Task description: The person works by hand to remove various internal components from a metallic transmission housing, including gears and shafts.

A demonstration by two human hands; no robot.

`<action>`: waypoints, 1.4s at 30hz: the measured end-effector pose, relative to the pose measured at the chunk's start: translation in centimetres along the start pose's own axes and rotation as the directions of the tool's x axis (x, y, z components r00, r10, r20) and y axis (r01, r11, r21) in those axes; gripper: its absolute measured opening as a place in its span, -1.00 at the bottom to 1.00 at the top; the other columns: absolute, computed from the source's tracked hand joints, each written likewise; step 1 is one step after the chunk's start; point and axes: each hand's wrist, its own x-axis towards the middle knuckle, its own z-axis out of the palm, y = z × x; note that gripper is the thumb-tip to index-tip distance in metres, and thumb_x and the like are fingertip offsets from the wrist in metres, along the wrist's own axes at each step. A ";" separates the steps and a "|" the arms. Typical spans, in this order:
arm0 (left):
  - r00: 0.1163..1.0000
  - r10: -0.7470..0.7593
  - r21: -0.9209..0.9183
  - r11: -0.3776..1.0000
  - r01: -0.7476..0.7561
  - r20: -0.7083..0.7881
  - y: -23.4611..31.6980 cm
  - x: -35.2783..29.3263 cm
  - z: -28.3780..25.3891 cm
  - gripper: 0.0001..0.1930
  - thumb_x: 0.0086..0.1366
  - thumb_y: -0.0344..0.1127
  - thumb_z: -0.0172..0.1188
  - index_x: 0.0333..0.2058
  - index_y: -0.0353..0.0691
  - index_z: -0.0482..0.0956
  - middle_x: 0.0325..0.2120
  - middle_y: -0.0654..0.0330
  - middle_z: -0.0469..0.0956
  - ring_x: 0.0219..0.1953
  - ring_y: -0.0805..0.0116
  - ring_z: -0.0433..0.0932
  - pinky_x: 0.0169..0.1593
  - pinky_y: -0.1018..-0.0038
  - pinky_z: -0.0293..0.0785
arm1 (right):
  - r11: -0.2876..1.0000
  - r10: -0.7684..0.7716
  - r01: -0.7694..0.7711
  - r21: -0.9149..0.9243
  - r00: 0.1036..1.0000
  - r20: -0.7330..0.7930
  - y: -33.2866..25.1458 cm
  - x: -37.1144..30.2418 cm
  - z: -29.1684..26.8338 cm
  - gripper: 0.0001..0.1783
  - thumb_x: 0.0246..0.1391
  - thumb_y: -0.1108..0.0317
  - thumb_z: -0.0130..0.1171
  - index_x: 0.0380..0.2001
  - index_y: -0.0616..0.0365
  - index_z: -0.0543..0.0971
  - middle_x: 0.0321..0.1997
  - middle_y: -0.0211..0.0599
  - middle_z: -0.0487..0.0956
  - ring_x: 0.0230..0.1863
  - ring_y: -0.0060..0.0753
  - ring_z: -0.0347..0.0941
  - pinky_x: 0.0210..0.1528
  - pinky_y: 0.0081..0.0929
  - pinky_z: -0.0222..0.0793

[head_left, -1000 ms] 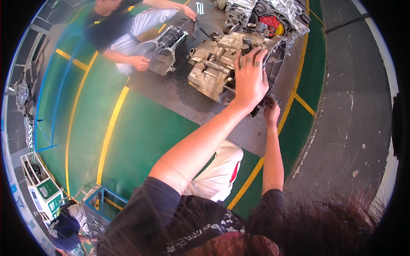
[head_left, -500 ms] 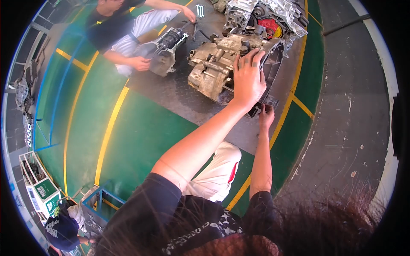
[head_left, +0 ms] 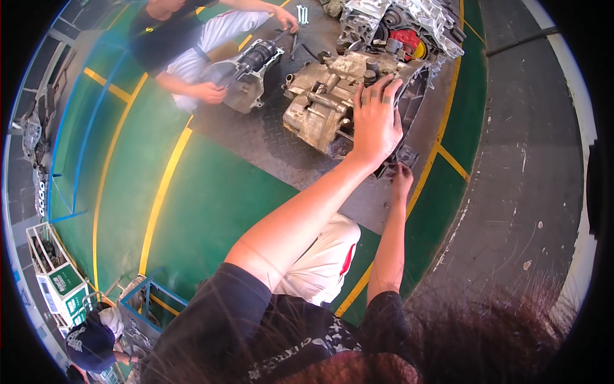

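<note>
A grimy metal gearbox housing (head_left: 314,114) lies on the dark plate ahead of me. My left hand (head_left: 377,125) rests against its right side, fingers stretched out over the dark edge and greyish bands around some of them. Nearer to me, my right hand (head_left: 402,181) is at the housing's near right corner, by a dark metal part (head_left: 405,155). Its fingers are bent together there; what they pinch, if anything, is too small to make out. The underside of the housing is hidden.
A co-worker crouches at the far left, one hand (head_left: 210,93) at an opened casing (head_left: 248,91) with a dark shaft. Silver castings (head_left: 364,25) with a red part (head_left: 404,42) stand behind the gearbox. Wrenches (head_left: 302,15) lie farther back. A blue frame (head_left: 152,301) stands at lower left.
Both my hands have shifted slightly toward me along the gearbox's right side. The view has moved a little; the gearbox stays in place.
</note>
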 end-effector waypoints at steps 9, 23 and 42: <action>1.000 -0.002 -0.011 1.000 0.003 0.009 -0.1 0.0 0.0 -0.39 0.13 -0.48 0.26 0.19 -0.11 0.36 0.14 0.11 0.42 0.18 0.01 0.40 0.39 -0.01 0.09 | 0.992 0.042 -0.035 0.119 0.997 -0.057 2.4 -1.1 -0.5 -0.83 0.32 0.32 0.18 -0.15 0.18 0.50 -0.30 -0.30 0.66 -0.55 -0.57 0.50 -0.61 -0.61 0.25; 1.000 -0.002 0.008 1.000 0.002 -0.001 -0.2 -0.2 0.1 -0.45 0.19 -0.43 0.25 0.18 -0.12 0.38 0.13 0.09 0.44 0.21 0.05 0.40 0.39 0.00 0.08 | 0.984 -0.167 0.156 -0.083 0.976 -0.142 0.9 2.5 1.2 -0.76 0.21 0.26 0.29 -0.24 0.23 0.57 -0.33 -0.20 0.70 -0.36 -0.37 0.63 -0.30 -0.34 0.50; 1.000 0.014 -0.030 0.999 -0.014 -0.005 0.4 0.0 -0.6 -0.40 0.17 -0.49 0.22 0.21 -0.11 0.33 0.15 0.09 0.45 0.21 0.02 0.41 0.38 0.01 0.11 | 0.834 -0.308 0.193 -0.517 0.940 -0.146 -2.0 -2.8 3.1 -0.56 0.26 0.18 0.09 0.08 0.22 0.61 0.03 0.06 0.65 0.12 0.10 0.55 0.17 -0.16 0.40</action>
